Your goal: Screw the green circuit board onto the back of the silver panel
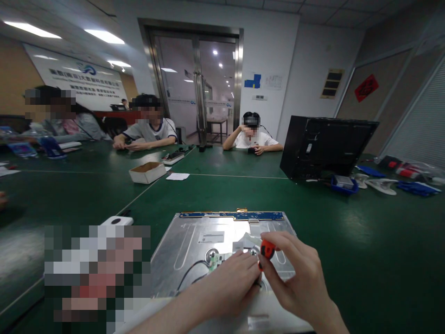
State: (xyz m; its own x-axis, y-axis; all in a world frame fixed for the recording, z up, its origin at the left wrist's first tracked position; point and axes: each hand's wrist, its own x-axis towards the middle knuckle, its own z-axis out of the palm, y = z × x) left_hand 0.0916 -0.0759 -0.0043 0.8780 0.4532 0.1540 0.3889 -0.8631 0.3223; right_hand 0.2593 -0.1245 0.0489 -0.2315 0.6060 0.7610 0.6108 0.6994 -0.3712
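Note:
A silver metal panel (187, 236), like the back of a flat display, lies before me. A narrow blue circuit board (208, 215) runs along its far edge. My right hand (302, 278) pinches the red-and-black handle of a screwdriver (267, 249) between thumb and fingers, above the panel. Beside it, my left hand (234, 280) rests low with curled fingers close to the screwdriver's lower end; what they grip is hidden. Partly under that hand sits a small green circuit board (216, 260), with a black cable (186, 274) leading off leftward.
Left of the panel is a white device (118, 221) beside a blurred-out patch. Farther off on the green table (347, 241) stand an open white box (148, 173) and a black monitor (323, 146). A blue tray (344, 184) lies near the monitor. Several people sit across the table.

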